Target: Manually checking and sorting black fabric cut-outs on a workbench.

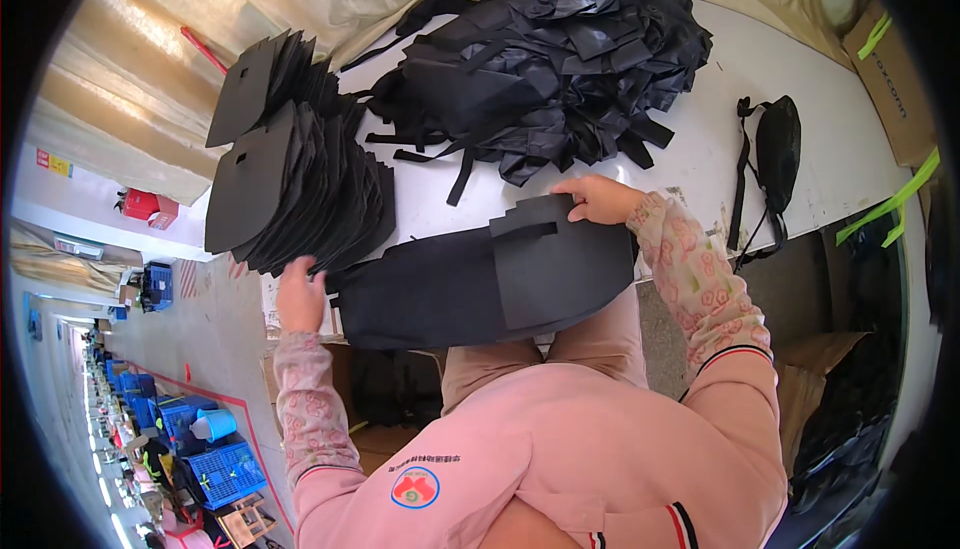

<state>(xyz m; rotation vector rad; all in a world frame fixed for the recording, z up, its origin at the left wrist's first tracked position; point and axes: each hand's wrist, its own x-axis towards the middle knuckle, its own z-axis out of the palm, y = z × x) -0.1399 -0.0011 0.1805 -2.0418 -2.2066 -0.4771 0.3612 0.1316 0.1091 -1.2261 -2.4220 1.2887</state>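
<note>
A long black fabric piece (420,299) lies across the table's front edge, just above my lap. On its right part rests a dark grey stiff panel (565,274) with a slot and a stepped upper edge. My right hand (605,199) pinches that panel's upper edge, thumb in front. At the left, my left hand (300,294) has its fingers curled at the lower edge of a leaning stack of similar black panels (245,194), near the fabric piece's left end. What those fingertips grip is hidden.
A large heap of black fabric pieces with straps (540,59) covers the back of the white table (840,164). A black pouch with a strap (778,154) lies at the right. Beyond it stands a cardboard box (895,89). Blue crates (225,474) stand on the floor left.
</note>
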